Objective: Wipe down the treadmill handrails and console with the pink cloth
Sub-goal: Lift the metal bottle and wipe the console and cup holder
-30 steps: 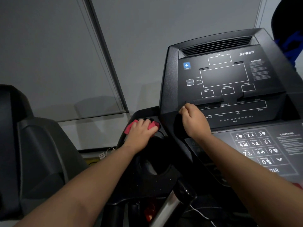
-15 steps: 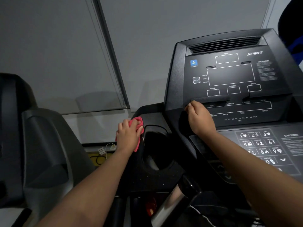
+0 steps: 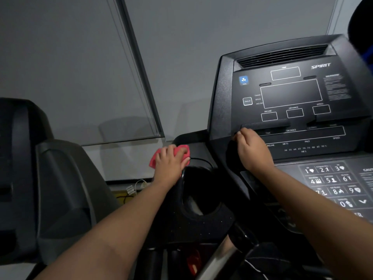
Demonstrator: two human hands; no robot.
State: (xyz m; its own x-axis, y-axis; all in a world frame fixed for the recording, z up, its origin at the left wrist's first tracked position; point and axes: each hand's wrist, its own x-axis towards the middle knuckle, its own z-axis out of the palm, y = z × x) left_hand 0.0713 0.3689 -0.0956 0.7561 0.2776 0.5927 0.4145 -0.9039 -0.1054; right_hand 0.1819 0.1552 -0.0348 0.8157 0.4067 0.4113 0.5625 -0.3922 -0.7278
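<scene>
On the left shoulder of the treadmill console (image 3: 290,96), just behind the round cup holder (image 3: 197,190), I see the left hand (image 3: 170,161) lying flat over the pink cloth (image 3: 154,159). Its fingers (image 3: 171,150) are spread and nearly straight, pressing the cloth down onto the black plastic rather than wrapping round it, and the thumb sits along the near-right edge by the cup holder's rim. The cloth is bunched under the palm. A pink corner pokes out on the hand's left side, and another strip shows past the fingertips.

Over on the console face, the right hand (image 3: 252,152) has its fingers (image 3: 242,134) curled into a loose fist. The fingertips touch the left end of the raised ledge below the display windows, and I can see nothing held inside them. Its forearm crosses just left of the numbered keypad (image 3: 333,180).

The display windows look dark, with white labels and the SPIRIT name at top right.
</scene>
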